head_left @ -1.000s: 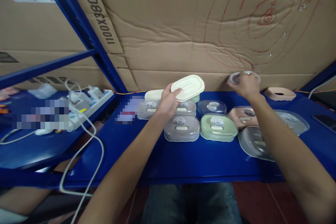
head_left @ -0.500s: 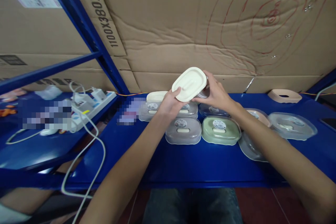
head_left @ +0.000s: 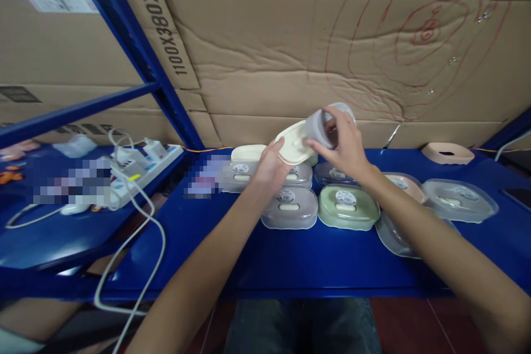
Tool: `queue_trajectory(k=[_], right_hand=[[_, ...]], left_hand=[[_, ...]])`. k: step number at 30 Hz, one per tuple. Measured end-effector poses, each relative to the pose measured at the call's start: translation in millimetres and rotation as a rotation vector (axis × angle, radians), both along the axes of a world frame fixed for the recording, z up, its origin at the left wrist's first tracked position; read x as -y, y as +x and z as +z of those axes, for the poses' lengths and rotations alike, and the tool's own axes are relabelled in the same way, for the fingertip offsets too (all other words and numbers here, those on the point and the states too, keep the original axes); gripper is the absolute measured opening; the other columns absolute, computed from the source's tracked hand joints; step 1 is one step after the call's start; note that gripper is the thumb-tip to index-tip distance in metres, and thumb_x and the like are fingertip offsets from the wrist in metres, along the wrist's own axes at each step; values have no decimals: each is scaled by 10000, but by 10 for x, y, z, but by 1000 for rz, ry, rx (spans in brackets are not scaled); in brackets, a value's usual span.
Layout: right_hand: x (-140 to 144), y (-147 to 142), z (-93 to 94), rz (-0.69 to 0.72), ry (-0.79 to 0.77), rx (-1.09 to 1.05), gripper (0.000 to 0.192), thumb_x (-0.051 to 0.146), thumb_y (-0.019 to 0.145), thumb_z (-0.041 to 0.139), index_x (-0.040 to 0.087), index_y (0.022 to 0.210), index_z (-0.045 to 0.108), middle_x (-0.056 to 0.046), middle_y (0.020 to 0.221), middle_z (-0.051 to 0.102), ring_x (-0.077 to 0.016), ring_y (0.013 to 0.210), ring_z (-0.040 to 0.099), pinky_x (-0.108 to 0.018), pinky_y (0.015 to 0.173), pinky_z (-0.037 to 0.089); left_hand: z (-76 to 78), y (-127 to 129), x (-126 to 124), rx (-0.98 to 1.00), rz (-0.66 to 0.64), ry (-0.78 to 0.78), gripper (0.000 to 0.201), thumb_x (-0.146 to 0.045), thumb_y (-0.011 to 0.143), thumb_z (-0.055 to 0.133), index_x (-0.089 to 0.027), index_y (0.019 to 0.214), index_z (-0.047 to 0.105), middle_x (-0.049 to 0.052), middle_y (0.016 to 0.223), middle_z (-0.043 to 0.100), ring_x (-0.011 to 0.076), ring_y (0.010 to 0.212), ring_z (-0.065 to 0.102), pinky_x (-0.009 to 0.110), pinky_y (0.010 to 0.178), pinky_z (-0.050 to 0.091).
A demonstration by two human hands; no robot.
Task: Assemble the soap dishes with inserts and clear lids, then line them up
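Note:
Above the blue table, my left hand (head_left: 270,165) grips a shallow cream plastic oval piece (head_left: 293,145), thumb on its face. My right hand (head_left: 347,142) is closed around a greyish see-through plastic piece with a flared rim (head_left: 317,129), held tilted against or just over the cream piece; I cannot tell whether they touch. Part of it is hidden by my fingers. Below my hands lie a grey oval box with a clear lid (head_left: 289,217) and a green one (head_left: 349,214), each with a round sticker and a pale clip.
Further right are a clear-lidded box (head_left: 462,202), a peach lidded box (head_left: 404,183) and a peach frame with a slot (head_left: 448,153). At left, a power strip (head_left: 141,177) trails a white cable (head_left: 160,235). Cardboard (head_left: 257,38) walls the back; a blue post (head_left: 136,38) stands left.
My right hand has moved up and right, bringing the see-through piece out from behind the cream piece to its front. The cream piece has tipped and dropped slightly.

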State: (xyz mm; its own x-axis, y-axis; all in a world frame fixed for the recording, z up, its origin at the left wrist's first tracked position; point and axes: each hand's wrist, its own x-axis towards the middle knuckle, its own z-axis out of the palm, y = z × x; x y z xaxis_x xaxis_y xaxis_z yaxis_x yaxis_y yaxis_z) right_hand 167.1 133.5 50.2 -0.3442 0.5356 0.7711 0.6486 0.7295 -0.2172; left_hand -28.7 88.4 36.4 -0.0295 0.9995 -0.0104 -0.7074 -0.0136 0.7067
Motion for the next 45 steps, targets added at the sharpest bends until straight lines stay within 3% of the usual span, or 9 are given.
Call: queue_trajectory(k=[7, 12, 17, 23, 26, 31, 36, 40, 45], right_hand=[[152, -252, -121, 206, 6, 152, 808, 737, 956, 726, 263, 1587, 554, -146, 1191, 736, -393, 1147, 648, -618, 1040, 564], [133, -240, -176, 256, -9, 160, 841, 679, 968, 747, 289, 1668, 494, -155, 1299, 686, -398, 1245, 637, -645, 1086, 570], [192, -247, -114, 331, -5, 65, 710, 630, 957, 765, 310, 1571, 606, -144, 1357, 643, -353, 1255, 658, -586, 1093, 590], [106, -96, 42, 55, 27, -164, 488, 578, 1012, 614, 293, 1398, 701, -152, 1376, 668, -390, 1340, 631, -651, 1154, 524], [-78, -6, 18, -18, -153, -307, 597, 697, 987, 603, 248, 1369, 694, -167, 1328, 713, -371, 1222, 693, -602, 1077, 586], [-222, -7, -74, 246, -661, -389, 829, 971, 823, 610, 238, 1183, 753, -90, 931, 773, -280, 787, 713, -454, 693, 644], [-198, 19, -11, 277, -725, -433, 822, 997, 745, 691, 266, 1113, 770, -57, 877, 765, -258, 748, 691, -423, 646, 622], [-302, 317, 68, 230, -731, -196, 773, 962, 897, 535, 245, 1054, 777, -89, 987, 805, -265, 904, 752, -452, 861, 658], [-471, 671, -18, 55, -827, 356, 781, 808, 660, 899, 234, 1184, 822, -130, 1151, 841, -362, 1052, 787, -545, 1004, 642]], left_hand=[[4, 166, 77, 16, -92, -12, 421, -375, 1167, 439, -146, 1143, 791, 125, 1215, 837, 261, 1349, 726, 377, 1194, 550], [-17, 137, 92, -67, -115, 83, 232, -375, 1059, 690, -169, 1094, 790, 111, 1148, 834, 289, 1302, 742, 391, 1150, 563], [-46, 105, 116, -152, -47, 103, 173, -298, 939, 837, -192, 1064, 780, 97, 1112, 829, 286, 1192, 776, 390, 1067, 595], [-34, 31, 44, -115, 54, -9, 352, -106, 870, 744, -173, 1216, 751, 112, 1092, 846, 295, 1183, 787, 441, 1066, 618], [-5, 4, 36, -112, 48, 31, 350, -89, 879, 717, -168, 1219, 749, 109, 1096, 849, 289, 1227, 778, 426, 1091, 612], [-6, -5, 54, -137, 61, 53, 293, -78, 859, 756, -146, 1144, 745, 124, 1124, 843, 302, 1221, 781, 443, 1099, 616], [-30, -7, 39, -118, 77, 28, 416, -86, 820, 809, -170, 1220, 736, 108, 1146, 842, 283, 1189, 792, 422, 1084, 622], [5, -58, 26, -83, 139, -9, 475, -86, 841, 781, -189, 1302, 732, 86, 1143, 849, 265, 1149, 803, 411, 1060, 633], [63, -141, 20, -48, 161, -110, 325, -103, 935, 713, -186, 1247, 752, 76, 1124, 852, 240, 1113, 797, 410, 1038, 641]])
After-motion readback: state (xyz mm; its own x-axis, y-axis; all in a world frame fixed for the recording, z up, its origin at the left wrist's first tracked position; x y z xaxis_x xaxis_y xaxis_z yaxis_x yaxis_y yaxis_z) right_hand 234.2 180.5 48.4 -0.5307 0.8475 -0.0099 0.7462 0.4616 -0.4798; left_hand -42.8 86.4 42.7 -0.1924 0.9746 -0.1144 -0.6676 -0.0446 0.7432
